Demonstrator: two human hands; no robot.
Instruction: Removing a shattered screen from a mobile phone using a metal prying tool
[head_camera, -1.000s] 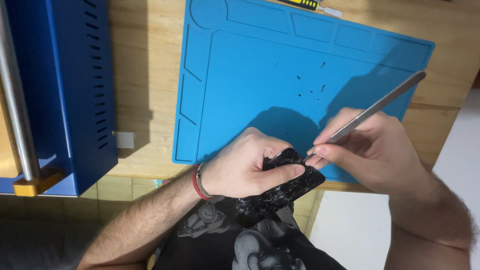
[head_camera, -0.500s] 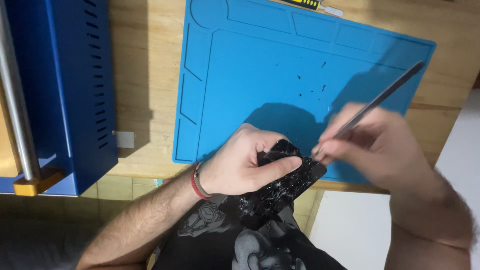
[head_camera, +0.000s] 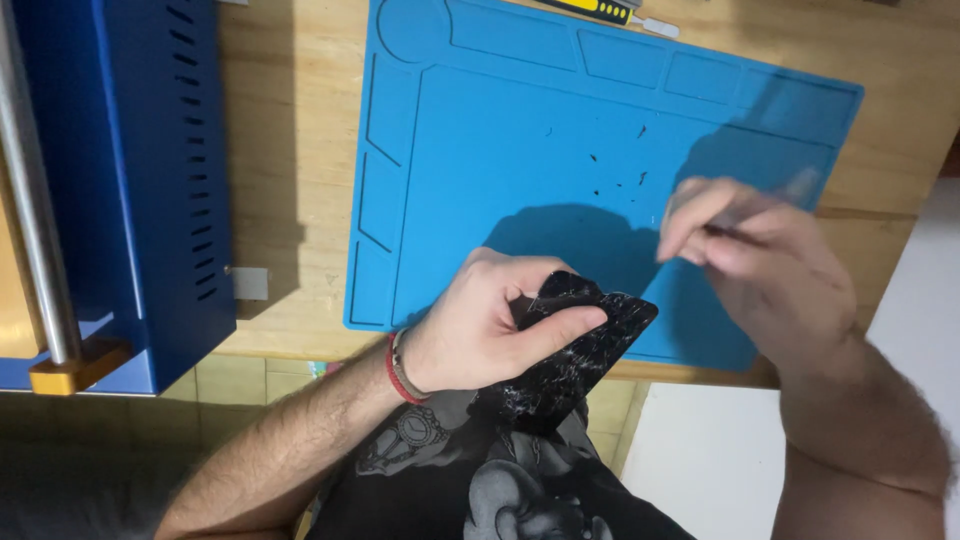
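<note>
A black phone with a cracked glass face (head_camera: 575, 355) is grasped in the left hand (head_camera: 480, 325), the thumb laid across its upper part and the fingers curled behind it. The phone is held tilted at the near edge of the table, partly over the lower edge of a blue silicone work mat (head_camera: 600, 150) and partly over the person's dark printed shirt (head_camera: 480, 480). A red band (head_camera: 396, 370) is worn at the left wrist.

The right hand (head_camera: 760, 260) is seen blurred, raised just above and to the right of the phone and clear of it. Its fingers are pinched together on a thin metal tool (head_camera: 790, 192), of which only a faint grey streak can be made out over the mat.

Small dark fragments (head_camera: 620, 170) are scattered on the mat's middle. At the mat's far edge a yellow and black tool (head_camera: 595, 8) is partly shown. The mat lies on a wooden table (head_camera: 300, 150). To the left a blue slotted metal machine (head_camera: 140, 180) with a steel bar (head_camera: 35, 190) is placed.
</note>
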